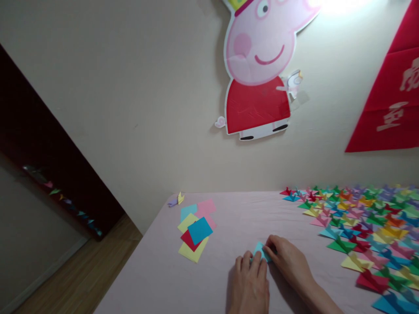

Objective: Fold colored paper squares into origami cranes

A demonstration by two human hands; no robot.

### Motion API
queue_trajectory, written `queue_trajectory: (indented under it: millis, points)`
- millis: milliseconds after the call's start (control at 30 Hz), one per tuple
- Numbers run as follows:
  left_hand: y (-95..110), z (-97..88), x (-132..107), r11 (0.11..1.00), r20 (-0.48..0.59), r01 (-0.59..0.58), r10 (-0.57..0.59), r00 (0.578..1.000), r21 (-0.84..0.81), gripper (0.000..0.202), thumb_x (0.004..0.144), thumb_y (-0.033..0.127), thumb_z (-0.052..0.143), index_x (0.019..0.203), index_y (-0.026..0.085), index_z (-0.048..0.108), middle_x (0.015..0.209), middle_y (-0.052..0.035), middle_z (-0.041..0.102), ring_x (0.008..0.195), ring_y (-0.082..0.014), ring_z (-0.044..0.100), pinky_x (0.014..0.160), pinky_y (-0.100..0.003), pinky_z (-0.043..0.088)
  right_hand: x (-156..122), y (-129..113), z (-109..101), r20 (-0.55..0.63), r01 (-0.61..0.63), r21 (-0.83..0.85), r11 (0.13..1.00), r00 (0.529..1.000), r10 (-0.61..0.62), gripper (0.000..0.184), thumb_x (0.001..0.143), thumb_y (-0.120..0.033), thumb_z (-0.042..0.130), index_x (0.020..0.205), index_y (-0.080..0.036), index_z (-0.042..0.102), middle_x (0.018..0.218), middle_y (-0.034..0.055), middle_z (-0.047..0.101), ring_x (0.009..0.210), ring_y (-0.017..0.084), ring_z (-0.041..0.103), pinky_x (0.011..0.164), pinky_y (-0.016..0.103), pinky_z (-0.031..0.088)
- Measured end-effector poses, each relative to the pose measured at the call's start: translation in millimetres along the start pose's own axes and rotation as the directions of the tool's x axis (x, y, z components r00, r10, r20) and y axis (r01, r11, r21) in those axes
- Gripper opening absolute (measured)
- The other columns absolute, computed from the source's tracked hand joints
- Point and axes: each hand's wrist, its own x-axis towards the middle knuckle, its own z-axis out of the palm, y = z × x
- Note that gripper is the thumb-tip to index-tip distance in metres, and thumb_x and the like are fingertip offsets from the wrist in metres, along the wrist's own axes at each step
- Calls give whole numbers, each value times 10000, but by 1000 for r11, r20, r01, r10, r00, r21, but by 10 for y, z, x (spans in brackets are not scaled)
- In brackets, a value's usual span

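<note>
Paper (259, 247) lies partly beneath left hand (250, 278), touching right hand (288, 258).

Operator's body, head view: two human hands, both bare. L grip (249, 283): back of hand seen, approx. broad & flat, w/ four slim fingers (246, 261) of uneven length; knuckles rounded; thumb hard to tell. Wrist region cut by lower edge of view. R grip (288, 255): seen from thumb side; thumb (271, 254) slender, tapering to tip; remaining digits partly hidden, no. unclear. R forearm (316, 290): bare, narrow, smooth in outline, running out at lower edge. Nails, both sides: too small to tell.
</note>
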Motion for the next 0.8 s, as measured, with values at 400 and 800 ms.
queue_trajectory:
  millis: [400, 800]
  points:
    - [-17, 86, 34, 1000, 74, -3, 1, 997, 26, 536, 946, 415, 515, 1444, 219, 477, 1504, -51, 451, 1253, -347, 480, 1017, -541, 431, -11, -19, 33, -19, -16, -48, 999, 1000, 16, 192, 908, -248, 485, 777, -218, 622, 812, 53, 732, 775, 208, 672, 660, 266, 418]
    - [-7, 297, 111, 997, 50, 39, -43, 998, 62, 536, 907, 442, 553, 1405, 247, 525, 1498, -45, 462, 1153, -354, 515, 914, -550, 455, 5, 87, 140, -61, 51, 62, 997, 997, -47, 147, 855, -253, 458, 830, -224, 600, 810, 55, 718, 763, 224, 648, 700, 307, 447]
